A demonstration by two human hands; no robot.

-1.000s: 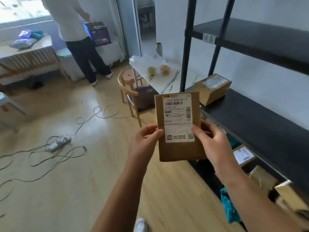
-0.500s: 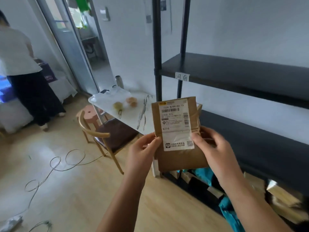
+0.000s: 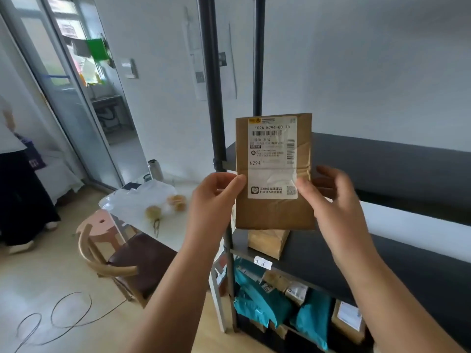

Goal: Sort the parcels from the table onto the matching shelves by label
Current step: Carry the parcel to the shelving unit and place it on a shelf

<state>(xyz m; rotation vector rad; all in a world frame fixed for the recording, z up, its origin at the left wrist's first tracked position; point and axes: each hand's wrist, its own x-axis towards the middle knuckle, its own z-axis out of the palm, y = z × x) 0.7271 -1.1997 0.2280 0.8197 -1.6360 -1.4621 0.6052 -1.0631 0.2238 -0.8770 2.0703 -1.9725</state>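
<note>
I hold a flat brown cardboard parcel (image 3: 274,212) upright in front of a black metal shelf unit (image 3: 397,159), its white shipping label reading "N294" facing me. My left hand (image 3: 214,197) pinches the parcel's left edge and my right hand (image 3: 331,200) grips its right edge. Behind it, the upper shelf board lies bare. On the shelf below sits another brown parcel (image 3: 267,243) above a small white shelf tag (image 3: 263,263). The bottom shelf holds several teal bags (image 3: 260,299) and brown boxes.
A white table (image 3: 168,225) with a plastic bag, round food items and a metal can stands left of the shelf. A wooden chair (image 3: 132,261) and pink stool are beside it. Cables lie on the wood floor. A person stands at far left.
My view has tilted up and swung right toward the shelf. The parcel has risen from in front of the middle shelf to the upper shelf's level, both hands still on it.
</note>
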